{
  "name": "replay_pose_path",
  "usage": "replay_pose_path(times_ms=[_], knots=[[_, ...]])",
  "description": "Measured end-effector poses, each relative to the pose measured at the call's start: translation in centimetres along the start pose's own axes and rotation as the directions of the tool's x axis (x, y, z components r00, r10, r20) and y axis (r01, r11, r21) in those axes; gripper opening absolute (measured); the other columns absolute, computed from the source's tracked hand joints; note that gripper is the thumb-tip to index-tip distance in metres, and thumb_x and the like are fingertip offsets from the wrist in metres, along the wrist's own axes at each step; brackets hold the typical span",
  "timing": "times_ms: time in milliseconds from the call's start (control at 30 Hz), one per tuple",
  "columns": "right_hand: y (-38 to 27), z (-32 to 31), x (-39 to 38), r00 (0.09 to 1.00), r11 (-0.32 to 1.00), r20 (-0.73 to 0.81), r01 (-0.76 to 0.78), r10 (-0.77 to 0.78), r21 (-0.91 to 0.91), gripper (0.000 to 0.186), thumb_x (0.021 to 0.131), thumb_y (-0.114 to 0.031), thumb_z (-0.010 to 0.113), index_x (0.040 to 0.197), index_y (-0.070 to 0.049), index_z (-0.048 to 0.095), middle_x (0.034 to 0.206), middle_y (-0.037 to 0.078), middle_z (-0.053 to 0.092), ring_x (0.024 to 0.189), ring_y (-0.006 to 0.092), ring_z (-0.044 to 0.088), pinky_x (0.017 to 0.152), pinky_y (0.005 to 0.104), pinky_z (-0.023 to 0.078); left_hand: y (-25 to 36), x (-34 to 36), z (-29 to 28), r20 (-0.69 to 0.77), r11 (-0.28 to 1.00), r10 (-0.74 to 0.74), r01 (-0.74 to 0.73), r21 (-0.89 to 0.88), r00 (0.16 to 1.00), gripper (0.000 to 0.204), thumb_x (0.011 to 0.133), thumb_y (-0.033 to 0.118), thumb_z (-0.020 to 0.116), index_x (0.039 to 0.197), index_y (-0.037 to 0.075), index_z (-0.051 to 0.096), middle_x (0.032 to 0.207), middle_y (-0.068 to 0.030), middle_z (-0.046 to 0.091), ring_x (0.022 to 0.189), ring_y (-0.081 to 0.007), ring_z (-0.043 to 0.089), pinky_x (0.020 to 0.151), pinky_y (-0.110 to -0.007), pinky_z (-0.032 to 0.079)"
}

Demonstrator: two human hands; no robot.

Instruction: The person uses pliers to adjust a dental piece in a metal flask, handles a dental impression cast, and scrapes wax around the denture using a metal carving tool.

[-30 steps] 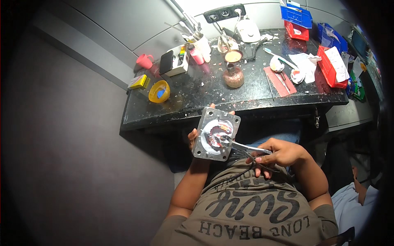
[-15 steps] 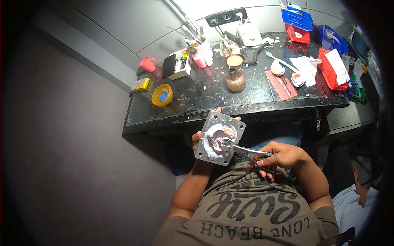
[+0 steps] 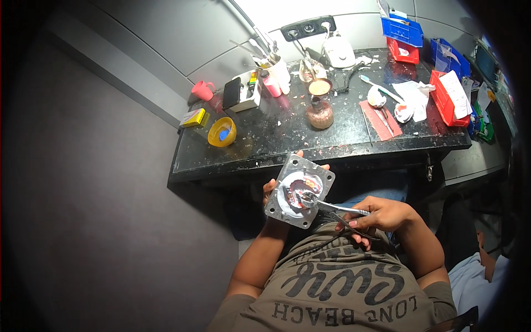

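Pliers (image 3: 343,208) gripped in the right hand (image 3: 390,214) reach to the plaster (image 3: 284,200) in a flask (image 3: 283,217) that the left hand (image 3: 269,187) grips before the tabletop (image 3: 265,141). Plaster work seems in hand; the next move likely needs a steady flask. The pliers' tips are unclear; the flask hides the left palm.

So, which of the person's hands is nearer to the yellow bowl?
Left. The left hand, holding the metal plate, is below and right of the yellow bowl in the picture; the right hand, gripping the scissor-like tool, is lower and much farther right.
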State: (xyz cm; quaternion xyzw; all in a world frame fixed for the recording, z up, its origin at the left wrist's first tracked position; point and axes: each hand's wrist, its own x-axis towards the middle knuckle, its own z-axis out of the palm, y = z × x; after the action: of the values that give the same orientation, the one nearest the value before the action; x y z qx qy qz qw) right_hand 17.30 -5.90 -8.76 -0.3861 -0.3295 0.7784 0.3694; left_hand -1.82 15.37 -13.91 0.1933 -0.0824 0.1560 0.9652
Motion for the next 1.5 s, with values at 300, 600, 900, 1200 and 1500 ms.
replay_pose_path(times_ms=[300,600,900,1200,1500], knots=[[0.2,-0.1,0.1,1.0,1.0,0.005,0.002,-0.002,0.011,0.032,0.105,-0.014,0.057,0.129,0.008,0.061,0.077,0.005,0.064,0.063,0.0136,0.065,0.062,0.029,0.059,-0.4,-0.1,-0.1,-0.038,0.994,-0.044,0.04,-0.105,0.998,0.098,0.084,0.056,0.072,0.164,0.027,0.023,0.155,-0.046,0.023,0.142,-0.0584,0.036,0.097,-0.07,0.051],[1.0,-0.2,0.8,1.0,0.997,0.018,-0.006,0.004,0.079,0.027,0.105,-0.017,0.058,0.119,0.004,0.065,0.075,0.0,0.055,0.061,0.0082,0.051,0.049,0.0241,0.044,-0.4,-0.1,-0.3,0.0,0.972,-0.085,0.083,-0.222,0.996,0.096,0.086,0.057,0.071,0.164,0.033,0.021,0.158,-0.0442,0.016,0.138,-0.0614,0.04,0.08,-0.072,0.058],[1.3,-1.1,0.3,0.99,0.999,0.139,-0.036,0.034,0.009,0.024,0.107,-0.013,0.055,0.12,0.003,0.066,0.067,-0.003,0.05,0.052,0.0053,0.044,0.045,0.0217,0.036,-0.5,0.1,0.4,-0.005,0.975,-0.036,0.034,-0.218,0.999,0.094,0.087,0.059,0.067,0.163,0.035,0.019,0.158,-0.0419,0.022,0.121,-0.0617,0.054,0.069,-0.067,0.061],[-0.1,-0.1,0.2,0.998,0.997,0.003,0.067,-0.067,-0.036,0.029,0.106,-0.008,0.054,0.126,0.01,0.063,0.078,0.01,0.068,0.062,0.0147,0.068,0.06,0.0272,0.058,0.2,-0.1,-0.6,-0.006,0.973,-0.042,0.039,-0.226,0.999,0.094,0.083,0.056,0.071,0.163,0.032,0.027,0.157,-0.0445,0.021,0.133,-0.0607,0.046,0.084,-0.071,0.057],[-0.1,-0.2,0.4,0.999,0.998,0.01,0.042,-0.042,-0.038,0.029,0.106,-0.009,0.054,0.126,0.01,0.063,0.079,0.011,0.069,0.061,0.0149,0.067,0.059,0.0282,0.058,0.0,0.1,-0.4,0.012,0.989,-0.05,0.052,-0.142,0.999,0.096,0.083,0.056,0.073,0.162,0.024,0.029,0.154,-0.0476,0.023,0.139,-0.0601,0.039,0.089,-0.069,0.056]])
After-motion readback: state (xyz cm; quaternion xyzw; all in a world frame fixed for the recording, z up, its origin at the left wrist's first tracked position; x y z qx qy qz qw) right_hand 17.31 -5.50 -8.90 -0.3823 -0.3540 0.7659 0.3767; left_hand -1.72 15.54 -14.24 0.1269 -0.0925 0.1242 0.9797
